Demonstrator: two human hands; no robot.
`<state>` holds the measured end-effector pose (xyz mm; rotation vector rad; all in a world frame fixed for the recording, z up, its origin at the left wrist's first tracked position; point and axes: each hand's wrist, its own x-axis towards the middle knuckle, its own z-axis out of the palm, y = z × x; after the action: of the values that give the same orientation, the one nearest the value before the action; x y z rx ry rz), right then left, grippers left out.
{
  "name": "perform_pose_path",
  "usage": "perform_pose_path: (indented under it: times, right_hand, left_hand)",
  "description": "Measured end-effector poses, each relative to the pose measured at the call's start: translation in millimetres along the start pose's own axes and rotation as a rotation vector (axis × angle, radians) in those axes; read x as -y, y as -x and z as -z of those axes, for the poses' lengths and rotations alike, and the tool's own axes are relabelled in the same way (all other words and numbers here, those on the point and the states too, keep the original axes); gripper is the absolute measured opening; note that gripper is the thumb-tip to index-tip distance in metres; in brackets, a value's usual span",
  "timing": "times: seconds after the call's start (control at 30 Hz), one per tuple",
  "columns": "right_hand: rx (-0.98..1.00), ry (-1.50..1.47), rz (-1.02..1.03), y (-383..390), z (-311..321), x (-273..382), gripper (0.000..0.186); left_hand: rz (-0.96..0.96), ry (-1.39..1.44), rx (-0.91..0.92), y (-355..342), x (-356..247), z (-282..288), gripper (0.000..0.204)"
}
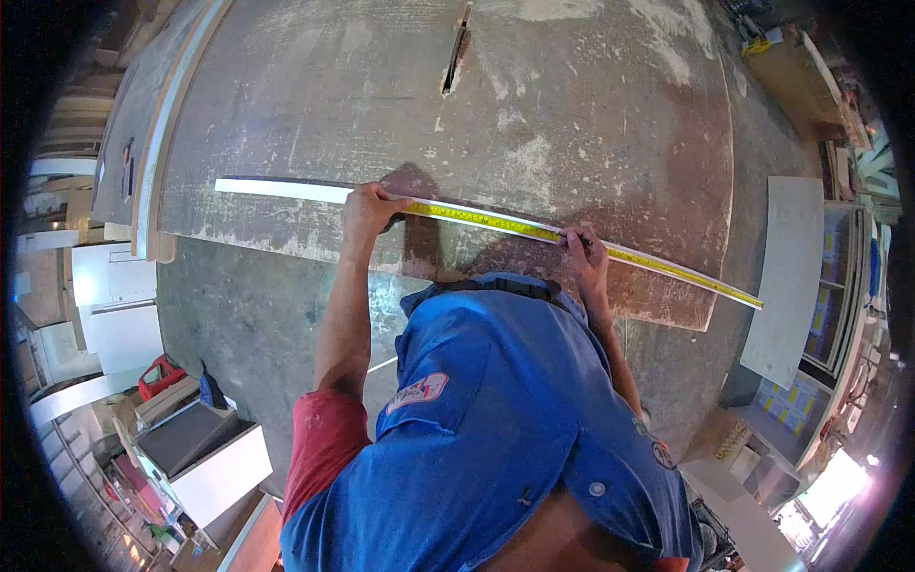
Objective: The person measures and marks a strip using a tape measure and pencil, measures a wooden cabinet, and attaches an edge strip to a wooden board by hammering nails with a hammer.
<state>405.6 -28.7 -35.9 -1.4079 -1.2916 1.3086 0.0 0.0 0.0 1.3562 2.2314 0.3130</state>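
A long, narrow white strip (281, 190) lies across the worn brown tabletop (334, 105), its right part reaching past the table's edge. Along it runs the yellow blade of a tape measure (481, 220), stretched from my left hand to the strip's right end. My left hand (366, 214) is closed at the strip's middle-left, thumb at the blade's near end; a dark bit, perhaps the tape's case, shows under the palm. Farther right, my right hand (584, 250) pinches the blade and strip, with the fingertips on the upper edge. The undersides of both hands are hidden.
A narrow slot (457, 52) cuts through the tabletop ahead. Along its left side stands a long raised rail (170, 129). A pale board (786, 276) and an open cabinet (837, 286) stand on the right. A white box (221, 469) sits at lower left.
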Motion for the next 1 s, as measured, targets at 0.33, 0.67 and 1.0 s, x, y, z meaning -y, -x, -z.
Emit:
perform_pose_path:
  times: [0.33, 0.67, 1.0]
  right_hand:
    - [0.152, 0.013, 0.072, -4, -25, 40, 0.018]
    - [0.344, 0.181, 0.153, -52, -74, 44, 0.018]
    - [0.377, 0.232, 0.041, -70, -91, 20, 0.019]
  left_hand:
    - [-0.015, -0.002, -0.025, -7, 4, -9, 0.045]
    - [-0.036, 0.081, 0.045, -19, 13, -8, 0.045]
    - [0.01, 0.117, 0.096, -23, 16, -10, 0.044]
